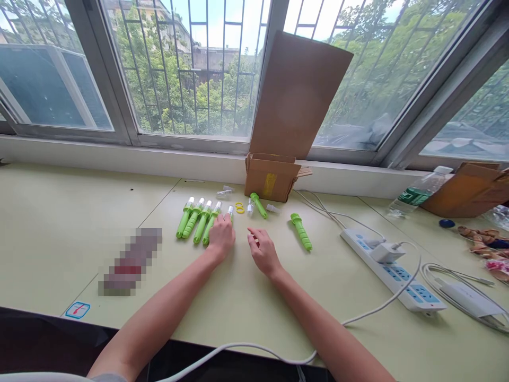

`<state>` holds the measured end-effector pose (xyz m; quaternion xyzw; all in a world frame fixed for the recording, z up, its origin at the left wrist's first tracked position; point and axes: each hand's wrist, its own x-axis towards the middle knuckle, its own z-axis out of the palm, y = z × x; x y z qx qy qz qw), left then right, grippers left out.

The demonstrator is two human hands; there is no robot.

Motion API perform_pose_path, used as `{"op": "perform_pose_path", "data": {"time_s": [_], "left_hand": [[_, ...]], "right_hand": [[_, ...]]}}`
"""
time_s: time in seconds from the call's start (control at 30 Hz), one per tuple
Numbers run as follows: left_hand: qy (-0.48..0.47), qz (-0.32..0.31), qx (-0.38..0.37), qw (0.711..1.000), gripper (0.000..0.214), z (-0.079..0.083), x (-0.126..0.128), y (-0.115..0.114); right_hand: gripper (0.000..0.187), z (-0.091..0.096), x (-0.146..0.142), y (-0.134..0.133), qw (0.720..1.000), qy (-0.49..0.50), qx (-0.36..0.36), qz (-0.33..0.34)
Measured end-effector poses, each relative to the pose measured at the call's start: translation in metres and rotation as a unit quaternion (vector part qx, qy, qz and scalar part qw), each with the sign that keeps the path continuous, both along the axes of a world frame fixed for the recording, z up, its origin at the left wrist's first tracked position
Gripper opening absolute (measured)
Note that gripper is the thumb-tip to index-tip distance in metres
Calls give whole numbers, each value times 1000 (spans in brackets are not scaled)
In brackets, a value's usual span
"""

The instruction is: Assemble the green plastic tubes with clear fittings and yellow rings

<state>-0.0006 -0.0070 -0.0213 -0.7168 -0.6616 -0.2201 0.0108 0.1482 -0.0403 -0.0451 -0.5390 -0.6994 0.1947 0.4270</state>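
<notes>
A row of several green ribbed plastic tubes with clear caps (195, 218) lies on the table, left of the middle. My left hand (222, 236) is at the right end of that row, its fingers closed over one green tube whose clear cap (230, 210) pokes out beyond them; the rest of this tube is hidden. To the right, my right hand (263, 251) hovers low with fingers loosely bent and apart, holding nothing visible. Beyond the hands are yellow rings (239, 207), an uncapped green tube (259, 206) and small clear plastic pieces (225, 192). Another green tube (301, 232) lies farther right.
A cardboard box (272, 178) stands against the window ledge. Along the right run a white power strip (392, 270), chargers and cables, with a water bottle (418, 192) behind. A pixelated dark object (131, 262) lies at left. One white cable crosses the table's front edge.
</notes>
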Motion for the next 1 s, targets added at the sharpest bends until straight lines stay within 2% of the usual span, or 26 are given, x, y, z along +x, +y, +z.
{"op": "perform_pose_path", "data": {"time_s": [0.17, 0.4, 0.53, 0.7, 1.0], "left_hand": [[36, -40, 45, 998, 26, 4, 5, -5], [65, -199, 28, 978, 19, 2, 16, -16], [57, -250, 23, 966, 20, -5, 17, -14], [30, -256, 17, 966, 27, -13, 18, -13], [-7, -211, -8, 977, 54, -21, 17, -10]], "right_hand": [[38, 0, 1, 1, 1000, -9, 4, 5], [34, -2, 2, 3, 1000, 2, 5, 19], [33, -2, 3, 3, 1000, 12, -2, 11], [35, -1, 3, 4, 1000, 5, -1, 7], [35, -5, 3, 4, 1000, -19, 11, 6]]}}
